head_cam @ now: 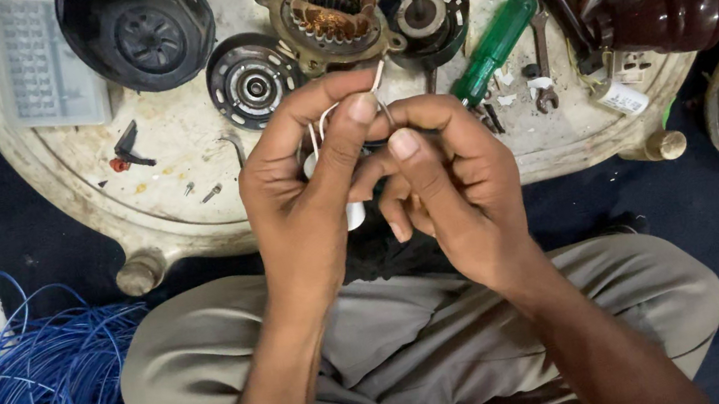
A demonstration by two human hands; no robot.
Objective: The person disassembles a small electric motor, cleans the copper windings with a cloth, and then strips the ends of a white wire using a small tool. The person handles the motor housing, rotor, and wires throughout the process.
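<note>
Over the near edge of the round worktop [146, 234], the left hand [308, 205] and right hand [448, 193] pinch thin white wire leads [378, 76] from a small white part [354, 215]. It looks like lead-twisting; next needs a steady grip. Leads run upward, toward the copper-wound stator [331, 14].

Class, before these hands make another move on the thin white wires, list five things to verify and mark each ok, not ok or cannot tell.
1. Left hand pinches the thin white wires: ok.
2. Right hand grips beside it: ok.
3. Small white cylindrical part in view below the fingers: ok.
4. Green-handled screwdriver lies close on the round cream tray: ok.
5. Wire ends stripped: cannot tell.
</note>
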